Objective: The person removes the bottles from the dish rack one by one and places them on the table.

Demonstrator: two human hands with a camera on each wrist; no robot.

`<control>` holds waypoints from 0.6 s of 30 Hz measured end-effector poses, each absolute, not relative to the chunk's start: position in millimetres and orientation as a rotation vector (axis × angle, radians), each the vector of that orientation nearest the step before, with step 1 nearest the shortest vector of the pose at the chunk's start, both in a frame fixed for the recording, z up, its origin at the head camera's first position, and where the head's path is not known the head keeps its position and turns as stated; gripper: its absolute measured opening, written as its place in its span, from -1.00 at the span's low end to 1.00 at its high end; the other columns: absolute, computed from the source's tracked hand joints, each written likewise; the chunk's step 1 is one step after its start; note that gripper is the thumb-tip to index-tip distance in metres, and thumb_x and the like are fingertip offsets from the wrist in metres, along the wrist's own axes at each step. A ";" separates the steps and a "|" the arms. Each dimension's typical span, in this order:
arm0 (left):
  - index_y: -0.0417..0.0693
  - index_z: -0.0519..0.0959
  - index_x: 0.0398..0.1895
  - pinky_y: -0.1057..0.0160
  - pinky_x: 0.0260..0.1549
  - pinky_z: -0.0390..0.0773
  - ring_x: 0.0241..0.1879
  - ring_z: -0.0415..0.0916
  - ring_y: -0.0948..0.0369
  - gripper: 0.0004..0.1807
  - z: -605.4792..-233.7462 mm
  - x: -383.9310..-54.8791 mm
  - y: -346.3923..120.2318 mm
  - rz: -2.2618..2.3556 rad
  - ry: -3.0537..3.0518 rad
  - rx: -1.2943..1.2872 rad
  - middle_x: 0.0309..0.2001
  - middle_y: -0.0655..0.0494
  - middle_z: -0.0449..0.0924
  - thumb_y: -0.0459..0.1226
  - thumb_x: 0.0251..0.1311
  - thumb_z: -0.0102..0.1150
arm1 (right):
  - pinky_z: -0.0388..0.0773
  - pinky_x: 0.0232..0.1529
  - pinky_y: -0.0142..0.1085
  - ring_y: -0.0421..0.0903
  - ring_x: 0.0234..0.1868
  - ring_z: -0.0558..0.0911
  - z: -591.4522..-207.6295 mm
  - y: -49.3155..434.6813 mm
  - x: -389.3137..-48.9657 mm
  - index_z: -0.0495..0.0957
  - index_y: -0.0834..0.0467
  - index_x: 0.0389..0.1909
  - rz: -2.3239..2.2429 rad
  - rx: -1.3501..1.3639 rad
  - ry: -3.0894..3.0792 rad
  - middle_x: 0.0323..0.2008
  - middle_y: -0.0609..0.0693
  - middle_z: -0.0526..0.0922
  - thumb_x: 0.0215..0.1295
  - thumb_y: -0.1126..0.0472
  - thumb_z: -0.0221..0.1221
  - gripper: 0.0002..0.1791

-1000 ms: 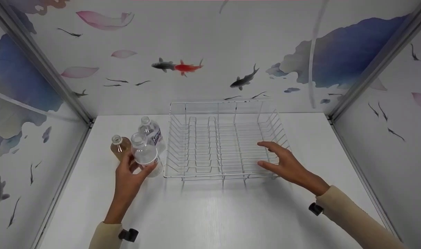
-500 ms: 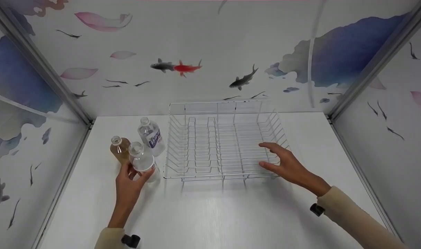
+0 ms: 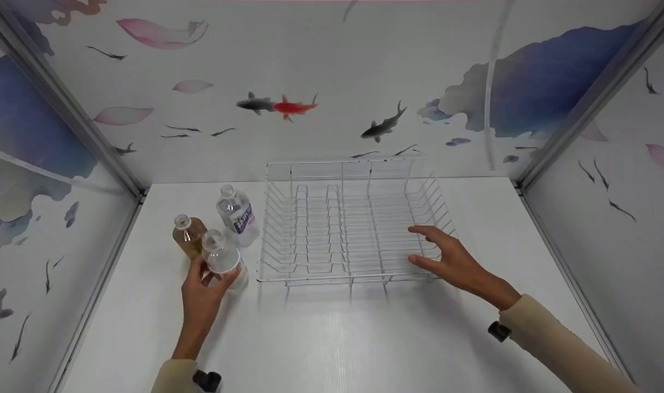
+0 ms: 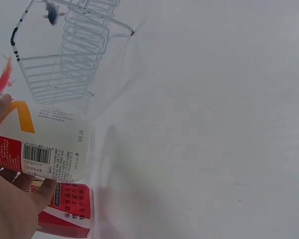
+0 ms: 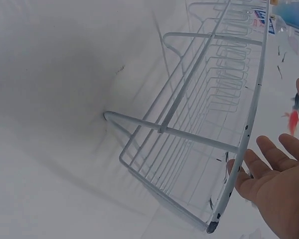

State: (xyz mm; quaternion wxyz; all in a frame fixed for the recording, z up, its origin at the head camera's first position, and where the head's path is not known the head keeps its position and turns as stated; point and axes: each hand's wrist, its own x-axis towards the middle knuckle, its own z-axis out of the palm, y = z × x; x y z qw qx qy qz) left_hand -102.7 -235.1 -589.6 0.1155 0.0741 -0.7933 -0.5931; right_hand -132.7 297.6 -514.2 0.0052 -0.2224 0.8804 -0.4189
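My left hand [image 3: 201, 297] grips an uncapped clear plastic bottle [image 3: 221, 256], thumb on one side and fingers on the other. In the left wrist view this bottle [image 4: 55, 139] shows a white label with a barcode, a red patch and an orange mark. Close to its left stands a brown-tinted uncapped bottle [image 3: 188, 234]; its red label [image 4: 72, 199] shows beneath my fingers in the left wrist view. Behind them is another clear bottle [image 3: 239, 215] with a purple-and-white label. Over the right part of a white wire dish rack [image 3: 364, 278], my right hand [image 3: 449, 259] holds nothing, thumb and fingers spread apart.
Chipped coating shows along the rack's rim [image 5: 249, 119] in the right wrist view. The rack stands on short legs on a white table [image 3: 332, 338]. White panels printed with fish and petals, such as the back wall [image 3: 332, 54], enclose the table.
My left hand has brought the gripped bottle slightly toward me and left, away from the purple-labelled bottle and nearer the brown one. The right hand has barely moved.
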 end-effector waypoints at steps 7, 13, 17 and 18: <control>-0.16 0.38 0.56 -0.05 0.56 0.41 0.50 0.39 -0.05 -0.16 -596.5 -100.7 -235.7 -1.763 -2.318 0.230 0.51 -0.16 0.44 -0.25 0.30 0.62 | 0.45 0.49 0.24 0.17 0.53 0.50 -515.8 296.8 -134.0 0.46 0.18 0.57 -1.295 -0.699 2.759 0.52 0.17 0.53 0.49 0.09 0.46 -0.28; -0.14 0.36 0.61 -0.08 0.57 0.38 0.57 0.34 -0.11 -0.13 -599.9 -103.7 -235.9 -1.734 -2.349 0.218 0.56 -0.16 0.39 -0.27 0.31 0.61 | 0.45 0.48 0.24 0.18 0.53 0.50 -517.5 298.2 -133.9 0.46 0.19 0.57 -1.295 -0.697 2.765 0.52 0.13 0.53 0.48 0.09 0.46 -0.27; -0.15 0.34 0.62 -0.09 0.57 0.37 0.59 0.33 -0.14 -0.13 -601.0 -107.6 -235.9 -1.716 -2.364 0.227 0.58 -0.19 0.37 -0.27 0.32 0.59 | 0.46 0.48 0.20 0.14 0.53 0.50 -517.7 299.7 -134.3 0.46 0.20 0.56 -1.281 -0.683 2.780 0.51 0.14 0.54 0.47 0.13 0.47 -0.28; -0.14 0.34 0.62 -0.09 0.57 0.37 0.59 0.32 -0.14 -0.13 -601.3 -108.3 -236.0 -1.715 -2.367 0.233 0.59 -0.18 0.37 -0.26 0.33 0.59 | 0.46 0.48 0.19 0.14 0.54 0.50 -517.3 299.7 -134.4 0.46 0.19 0.56 -1.278 -0.679 2.780 0.51 0.13 0.54 0.47 0.13 0.47 -0.28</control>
